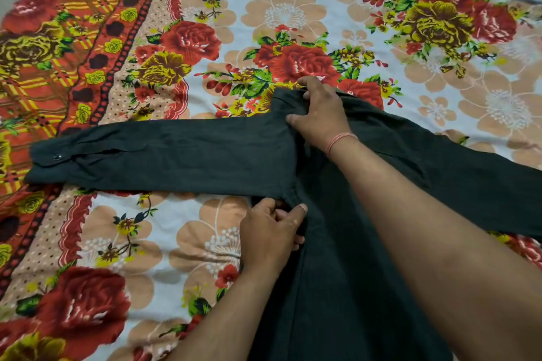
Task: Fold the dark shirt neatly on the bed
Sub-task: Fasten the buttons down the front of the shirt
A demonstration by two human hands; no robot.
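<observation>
we saw the dark shirt (337, 258) lying flat on the floral bedsheet (205, 38), one sleeve (161, 155) stretched leftward. the left hand (271, 233) pinched the side seam below the armpit; the right hand (318, 114) gripped fabric at the shoulder, fingers curled.

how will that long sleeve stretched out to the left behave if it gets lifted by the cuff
The sleeve will likely hang limp and sag: it lies flat with soft wrinkles near the cuff. It looks thin, so probably light. It may drag on the floral bedsheet rather than slide, though the left hand and right hand pinning the shirt should anchor it.
</observation>
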